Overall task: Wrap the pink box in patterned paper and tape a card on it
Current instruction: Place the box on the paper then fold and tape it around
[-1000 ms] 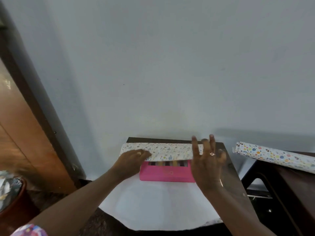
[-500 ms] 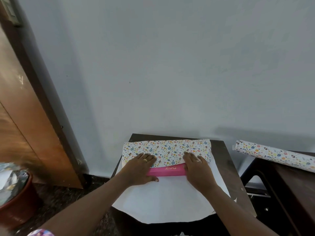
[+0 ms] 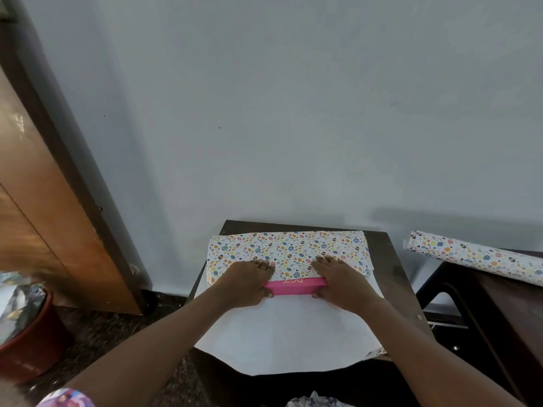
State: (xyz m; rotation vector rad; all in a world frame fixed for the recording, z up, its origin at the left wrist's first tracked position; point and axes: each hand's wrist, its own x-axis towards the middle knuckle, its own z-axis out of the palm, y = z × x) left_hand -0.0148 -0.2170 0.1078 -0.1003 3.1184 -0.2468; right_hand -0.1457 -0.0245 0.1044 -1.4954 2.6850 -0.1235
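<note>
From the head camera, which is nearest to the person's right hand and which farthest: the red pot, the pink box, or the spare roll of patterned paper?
1. pink box: touching the right hand, just to its left.
2. roll of patterned paper: off to the right, apart from the hand.
3. red pot: at the far left edge, beyond the other arm.

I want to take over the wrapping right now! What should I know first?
Hands: left hand and right hand both press flat on the patterned paper, thumbs at the near side of the pink box.
Things: the box lies on the paper's white side on the table. A spare roll lies to the right.
Done: far flap folded over the top; a pink strip shows.
Left: fold the near flap over, close the ends, tape, add the card. No tape or card in view.
</note>
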